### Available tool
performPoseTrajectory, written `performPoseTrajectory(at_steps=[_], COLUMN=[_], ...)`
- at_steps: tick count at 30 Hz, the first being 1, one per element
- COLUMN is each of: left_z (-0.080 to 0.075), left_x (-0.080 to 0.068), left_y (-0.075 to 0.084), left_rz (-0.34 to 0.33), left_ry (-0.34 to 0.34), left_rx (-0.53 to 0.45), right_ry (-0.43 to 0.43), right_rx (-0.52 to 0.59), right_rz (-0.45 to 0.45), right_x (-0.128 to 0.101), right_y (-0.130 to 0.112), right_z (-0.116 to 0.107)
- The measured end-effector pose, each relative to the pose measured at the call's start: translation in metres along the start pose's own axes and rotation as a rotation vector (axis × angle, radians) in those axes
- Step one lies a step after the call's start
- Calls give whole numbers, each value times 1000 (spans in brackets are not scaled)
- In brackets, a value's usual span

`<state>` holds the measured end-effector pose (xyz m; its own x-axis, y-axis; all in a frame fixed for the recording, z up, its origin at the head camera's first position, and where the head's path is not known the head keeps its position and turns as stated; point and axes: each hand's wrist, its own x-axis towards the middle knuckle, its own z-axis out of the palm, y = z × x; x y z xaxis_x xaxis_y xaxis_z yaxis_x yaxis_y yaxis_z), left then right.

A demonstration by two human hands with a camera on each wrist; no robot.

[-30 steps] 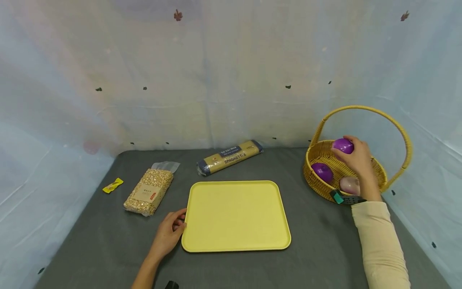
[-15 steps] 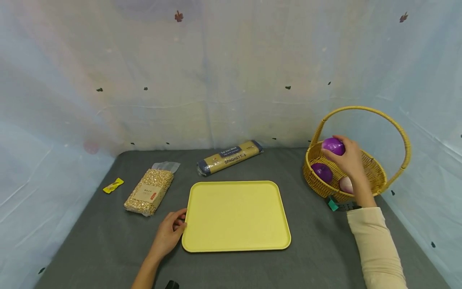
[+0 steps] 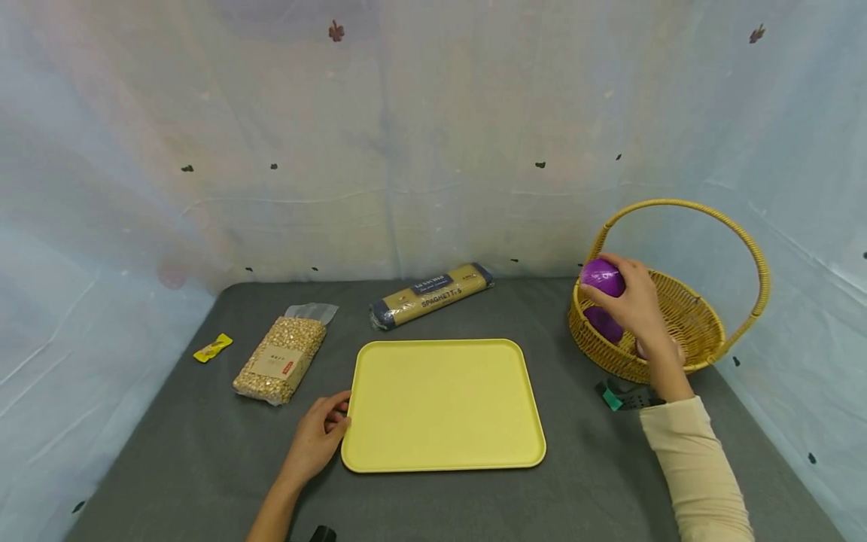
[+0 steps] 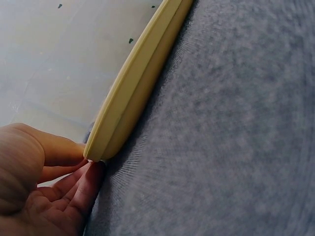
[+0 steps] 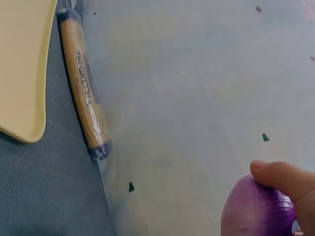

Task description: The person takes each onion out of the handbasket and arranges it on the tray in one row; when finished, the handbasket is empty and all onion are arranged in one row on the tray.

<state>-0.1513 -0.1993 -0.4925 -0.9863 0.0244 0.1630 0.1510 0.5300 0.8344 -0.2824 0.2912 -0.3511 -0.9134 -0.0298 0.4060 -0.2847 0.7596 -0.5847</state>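
**Purple onion held above the basket rim**

We see the right hand curled around a purple onion, fingers and thumb wrapped over its top and side. The onion sits in the air at the left rim of the wicker basket, just under the arch of the handle, apart from the weave. In the right wrist view we catch a fingertip pressed on the onion's striped skin. Below the hand, inside the basket, we make out a second purple onion and a sliver of a pale one, mostly hidden by the wrist.

Our left hand rests on the grey cloth at the left edge of the yellow tray. Its loosely bent fingers touch the tray's rim without closing round it.

Behind the tray lies a spaghetti packet, and to its left a bag of grain with a small yellow wrapper beside it.
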Motion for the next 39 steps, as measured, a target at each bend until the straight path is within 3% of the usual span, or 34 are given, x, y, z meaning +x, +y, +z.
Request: performPoseTrajectory(at_steps=[11, 27, 39], left_z=[1, 2, 2], left_x=[1, 0, 1], left_y=[2, -3, -4], left_rz=[0, 12, -4], left_ry=[11, 15, 5], left_rx=[-9, -8, -9], right_ry=[7, -54, -154], right_rx=[31, 108, 125], right_rz=[-122, -260, -277], right_x=[-8, -17, -21], right_y=[-20, -57, -79], right_z=[16, 50, 79])
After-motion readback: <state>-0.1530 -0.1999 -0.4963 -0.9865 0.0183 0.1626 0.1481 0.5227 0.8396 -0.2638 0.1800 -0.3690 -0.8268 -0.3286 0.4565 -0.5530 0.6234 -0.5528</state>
